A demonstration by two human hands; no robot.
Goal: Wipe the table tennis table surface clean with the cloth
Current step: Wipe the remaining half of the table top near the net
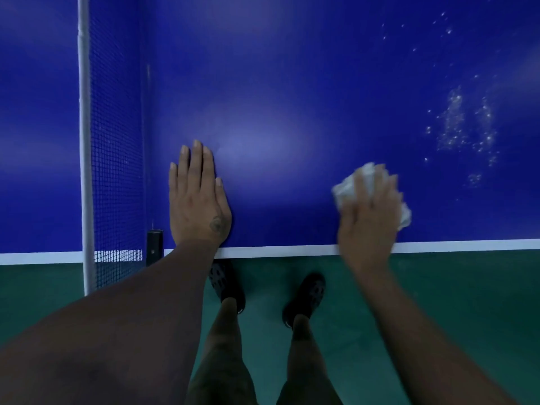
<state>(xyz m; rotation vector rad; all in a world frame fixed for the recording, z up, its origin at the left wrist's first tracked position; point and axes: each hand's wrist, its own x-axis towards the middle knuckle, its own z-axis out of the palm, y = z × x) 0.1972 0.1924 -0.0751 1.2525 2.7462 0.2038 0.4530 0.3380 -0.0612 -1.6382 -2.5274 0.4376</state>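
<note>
Left of my left hand stands the dark mesh net with its white top band. My left hand lies flat, fingers straight, holding nothing, on the glossy blue table tennis table surface. My right hand, blurred, presses the crumpled white cloth near the white edge line; its fingers seem spread over it. Up and right of that hand, white speckled droplets dot the table.
</note>
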